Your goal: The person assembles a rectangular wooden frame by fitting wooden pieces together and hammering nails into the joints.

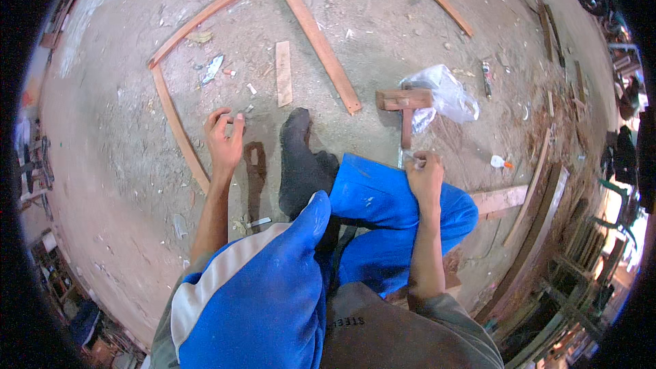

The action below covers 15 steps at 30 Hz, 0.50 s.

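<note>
**Two hands over a dusty workshop floor, wood strips laid out ahead**

Left hand (224, 138): reaching down to the floor (109, 137), fingers curled, fingertips pinching a small item too small to identify. Just left of it, a curved wood strip (179, 130); ahead and to its right, a short wood block (283, 73); beyond that, a long straight slat (316, 37) meeting another slat (205, 17) at a corner.

Right hand (425, 176): clenched, resting on the blue trouser knee (389, 198); whether it grips anything cannot be told. Just ahead of it, a wooden mallet (406, 106) beside a clear plastic bag (447, 92). To its right, a small white bottle (499, 162).

Between the hands: a dark shoe (301, 160) planted on the floor.
</note>
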Available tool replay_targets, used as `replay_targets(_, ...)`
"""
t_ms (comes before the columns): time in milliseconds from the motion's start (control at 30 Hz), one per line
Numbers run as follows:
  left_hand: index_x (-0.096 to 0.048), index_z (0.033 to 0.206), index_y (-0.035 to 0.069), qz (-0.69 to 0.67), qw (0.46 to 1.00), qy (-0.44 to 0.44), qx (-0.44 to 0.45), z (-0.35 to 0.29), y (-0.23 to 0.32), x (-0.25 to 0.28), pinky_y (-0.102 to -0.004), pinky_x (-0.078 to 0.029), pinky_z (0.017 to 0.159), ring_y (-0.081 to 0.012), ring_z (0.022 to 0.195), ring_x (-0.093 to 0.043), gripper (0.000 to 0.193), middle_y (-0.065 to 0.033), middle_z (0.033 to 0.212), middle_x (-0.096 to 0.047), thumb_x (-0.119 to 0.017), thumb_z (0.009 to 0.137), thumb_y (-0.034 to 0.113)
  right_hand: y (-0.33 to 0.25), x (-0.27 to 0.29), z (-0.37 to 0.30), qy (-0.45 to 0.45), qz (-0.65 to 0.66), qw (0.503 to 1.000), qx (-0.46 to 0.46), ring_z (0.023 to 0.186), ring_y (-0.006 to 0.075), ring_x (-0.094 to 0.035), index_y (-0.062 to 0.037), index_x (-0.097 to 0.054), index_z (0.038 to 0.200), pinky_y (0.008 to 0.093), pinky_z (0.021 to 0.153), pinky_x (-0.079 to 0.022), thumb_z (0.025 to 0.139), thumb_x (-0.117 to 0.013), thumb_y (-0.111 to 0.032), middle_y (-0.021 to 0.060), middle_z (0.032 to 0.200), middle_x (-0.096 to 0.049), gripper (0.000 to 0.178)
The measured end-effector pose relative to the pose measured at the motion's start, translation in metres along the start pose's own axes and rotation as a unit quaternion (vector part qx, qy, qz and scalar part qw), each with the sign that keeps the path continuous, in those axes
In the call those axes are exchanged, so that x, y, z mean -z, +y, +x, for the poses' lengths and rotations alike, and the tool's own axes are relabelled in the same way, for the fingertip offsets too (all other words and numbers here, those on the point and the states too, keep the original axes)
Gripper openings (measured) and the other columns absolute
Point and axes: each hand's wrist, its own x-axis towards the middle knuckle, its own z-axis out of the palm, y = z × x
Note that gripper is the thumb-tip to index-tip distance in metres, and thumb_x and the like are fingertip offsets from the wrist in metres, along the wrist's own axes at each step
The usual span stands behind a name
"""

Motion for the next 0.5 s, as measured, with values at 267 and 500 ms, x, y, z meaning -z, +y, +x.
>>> replay_targets(267, -0.068, 0.095, 0.004, -0.071, 0.985, -0.074, -0.14, 0.013, 0.09, -0.046, -0.0412, -0.044, 0.099, -0.0312, 0.112, -0.06, 0.013, -0.0135, 0.113, -0.065, -0.072, 0.087, 0.013, -0.009, 0.029, 0.065, 0.262, 0.082, 0.958, 0.078, 0.084, 0.0311, -0.069, -0.0008, -0.07, 0.1, 0.0385, 0.075, -0.055, 0.084, -0.065, -0.005, 0.0178, 0.095, -0.07, 0.018)
replay_targets(500, -0.065, 0.104, 0.008, -0.064, 0.967, -0.159, -0.189, -0.013, 0.107, -0.076, -0.0447, -0.042, 0.09, -0.0325, 0.108, -0.059, 0.028, -0.0104, 0.114, -0.062, -0.073, 0.08, 0.02, 0.02, 0.06, 0.188, 0.044, 0.04, 0.99, 0.13, 0.094, 0.0326, -0.073, 0.0009, -0.072, 0.105, 0.0388, 0.084, -0.056, 0.085, -0.058, -0.005, 0.0191, 0.097, -0.074, 0.025)
